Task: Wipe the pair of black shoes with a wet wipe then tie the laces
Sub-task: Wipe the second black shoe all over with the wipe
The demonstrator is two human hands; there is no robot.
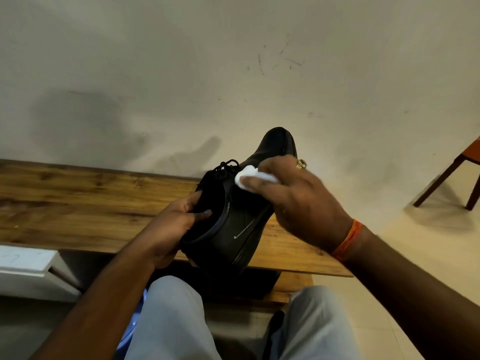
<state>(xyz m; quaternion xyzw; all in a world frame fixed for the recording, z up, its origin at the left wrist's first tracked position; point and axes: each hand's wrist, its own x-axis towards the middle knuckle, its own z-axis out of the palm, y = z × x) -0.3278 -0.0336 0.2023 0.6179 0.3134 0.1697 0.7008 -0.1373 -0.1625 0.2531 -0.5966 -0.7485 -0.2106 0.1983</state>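
Above the wooden bench's [78, 203] right edge, left hand [168, 229] grips the shoe's [233, 222] collar, right hand [298, 203] apparently pinching the wipe [255, 176].

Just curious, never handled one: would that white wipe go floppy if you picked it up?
Probably floppy: the wipe is bunched under the right hand, against the shoe. Likely light too; it bulges loosely beyond the fingers.

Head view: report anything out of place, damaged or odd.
Only one black shoe shows, gripped at its opening by the left hand while the right hand presses the wet wipe on it; its mate is not in view. The wall behind carries dark scuff marks. Nothing is spilled.
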